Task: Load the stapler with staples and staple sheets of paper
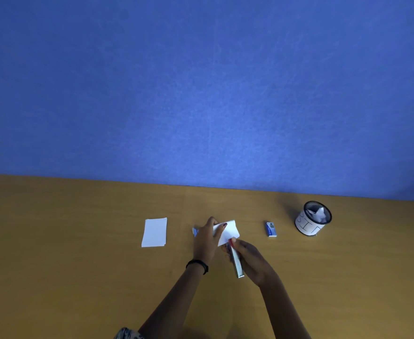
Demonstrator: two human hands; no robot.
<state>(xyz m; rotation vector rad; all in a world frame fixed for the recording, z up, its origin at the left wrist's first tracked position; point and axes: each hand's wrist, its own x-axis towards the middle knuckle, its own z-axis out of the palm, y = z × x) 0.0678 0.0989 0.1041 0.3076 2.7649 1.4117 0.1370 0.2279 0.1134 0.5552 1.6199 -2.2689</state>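
Observation:
My left hand [207, 238] grips a small set of white paper sheets [230, 231] just above the wooden table [78, 241]. My right hand [250, 260] holds a silver stapler [236, 261], whose front end meets the lower edge of the sheets. A stack of white paper [155, 232] lies flat to the left. A small blue staple box [271, 229] lies to the right. Something small and blue [195, 231] peeks out behind my left hand; I cannot tell what it is.
A black mesh cup [313, 218] with a white label and crumpled paper inside stands at the right, near the blue wall [201, 94] that runs along the table's far edge.

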